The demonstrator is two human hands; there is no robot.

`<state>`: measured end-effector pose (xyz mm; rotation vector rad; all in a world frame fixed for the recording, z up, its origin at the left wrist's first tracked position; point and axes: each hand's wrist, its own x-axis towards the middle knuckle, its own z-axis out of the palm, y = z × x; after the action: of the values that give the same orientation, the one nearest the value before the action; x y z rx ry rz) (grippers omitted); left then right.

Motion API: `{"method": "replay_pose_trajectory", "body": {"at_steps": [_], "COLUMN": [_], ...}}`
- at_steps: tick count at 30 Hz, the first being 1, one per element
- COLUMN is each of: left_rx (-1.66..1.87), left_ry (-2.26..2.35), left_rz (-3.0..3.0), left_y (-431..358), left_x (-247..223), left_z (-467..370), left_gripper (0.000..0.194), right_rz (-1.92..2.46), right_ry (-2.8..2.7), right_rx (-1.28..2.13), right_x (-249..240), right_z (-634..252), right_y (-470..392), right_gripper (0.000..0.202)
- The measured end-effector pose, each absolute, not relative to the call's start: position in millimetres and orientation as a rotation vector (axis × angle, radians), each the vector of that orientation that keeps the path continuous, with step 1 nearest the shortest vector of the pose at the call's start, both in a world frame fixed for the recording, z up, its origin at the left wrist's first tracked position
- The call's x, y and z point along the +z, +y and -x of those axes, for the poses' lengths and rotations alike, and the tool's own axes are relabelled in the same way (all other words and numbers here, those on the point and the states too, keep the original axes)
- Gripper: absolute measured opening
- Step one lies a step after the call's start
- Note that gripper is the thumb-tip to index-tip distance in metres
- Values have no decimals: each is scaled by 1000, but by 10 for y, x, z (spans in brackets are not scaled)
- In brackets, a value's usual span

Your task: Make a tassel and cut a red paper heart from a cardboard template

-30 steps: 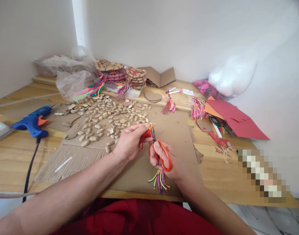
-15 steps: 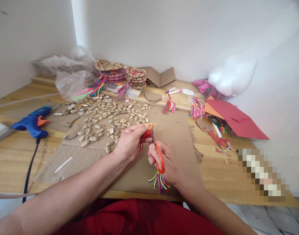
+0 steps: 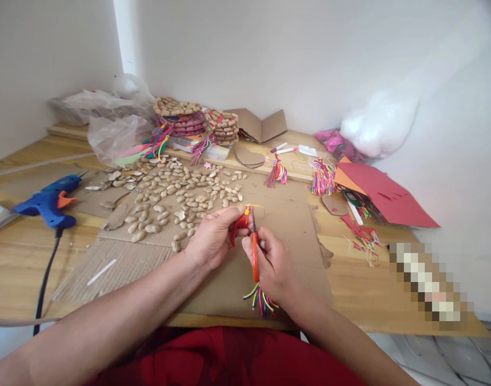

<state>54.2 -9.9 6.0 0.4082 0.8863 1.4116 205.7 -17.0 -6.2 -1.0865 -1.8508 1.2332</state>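
My left hand (image 3: 214,231) pinches a small red cord tassel (image 3: 240,224) whose top is bound with yellow cord (image 3: 247,209). A loose yellow end sticks out to the right. In my right hand (image 3: 273,262) is a pair of scissors (image 3: 255,256) with orange handles, its blades pointing up beside the yellow binding. Whether the blades touch the cord I cannot tell. Below my right hand, partly covered by it, a multicoloured tassel (image 3: 261,300) lies on the cardboard (image 3: 294,246). Many peanuts (image 3: 185,187) are spread to the left of my hands.
A blue glue gun (image 3: 48,201) with a black cable lies at the left. Peanut-covered discs (image 3: 177,115) are stacked at the back. Farther right are bundled tassels (image 3: 322,177), a cardboard heart (image 3: 249,157), red paper (image 3: 390,193) and a bag of white stuffing (image 3: 378,126).
My right hand has turned the scissors more upright and shifted the blades slightly right of the yellow binding. More of the binding shows. My left hand still holds the red tassel.
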Motion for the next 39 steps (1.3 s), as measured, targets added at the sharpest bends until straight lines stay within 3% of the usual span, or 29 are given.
{"method": "replay_pose_trajectory", "body": {"at_steps": [12, 39], "left_rx": [1468, 1479], "left_ry": [919, 949], "left_rz": [-479, -448], "left_y": [-105, -88], "left_x": [100, 128], "left_z": [-533, -539], "left_gripper": [32, 35], "right_rz": [832, 886], "right_ry": [-1494, -1410], "right_rx": [1896, 1964], "right_x": [39, 43], "right_z": [-2011, -2035], "right_y": [-116, -80], "right_gripper": [48, 54]}}
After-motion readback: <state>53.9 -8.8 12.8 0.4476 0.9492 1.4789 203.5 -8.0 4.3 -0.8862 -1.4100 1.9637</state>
